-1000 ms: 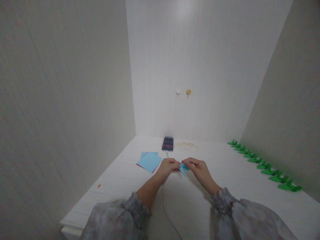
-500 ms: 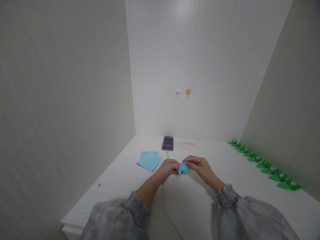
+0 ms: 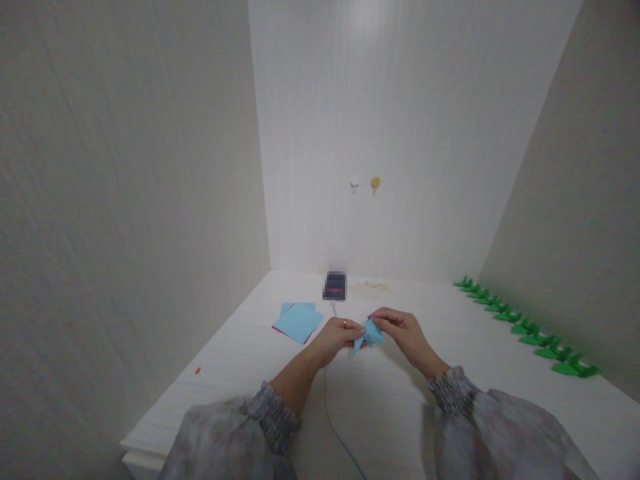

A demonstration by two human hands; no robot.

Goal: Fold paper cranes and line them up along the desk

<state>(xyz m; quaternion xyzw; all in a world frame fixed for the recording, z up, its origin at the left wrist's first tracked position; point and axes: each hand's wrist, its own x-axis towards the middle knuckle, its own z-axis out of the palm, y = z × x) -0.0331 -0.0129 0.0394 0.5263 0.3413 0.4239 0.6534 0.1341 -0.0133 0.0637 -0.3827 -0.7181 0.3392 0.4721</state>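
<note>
A small folded piece of light blue paper (image 3: 369,334) is held just above the white table (image 3: 480,360), between both hands. My left hand (image 3: 337,337) pinches its left side, fingers closed, a ring on one finger. From the right, my right hand (image 3: 403,331) grips the paper with bent fingers. Both sleeves are grey and patterned.
A small stack of blue paper sheets (image 3: 299,322) lies left of the hands. A dark phone (image 3: 335,286) stands at the back, its cable (image 3: 334,427) running toward me. Several green folded paper figures (image 3: 520,328) line the right wall. A tiny orange scrap (image 3: 198,371) lies at the left.
The blue paper has been turned and worked between the fingers; the right hand shifted slightly up and back. The left hand stayed almost in place.
</note>
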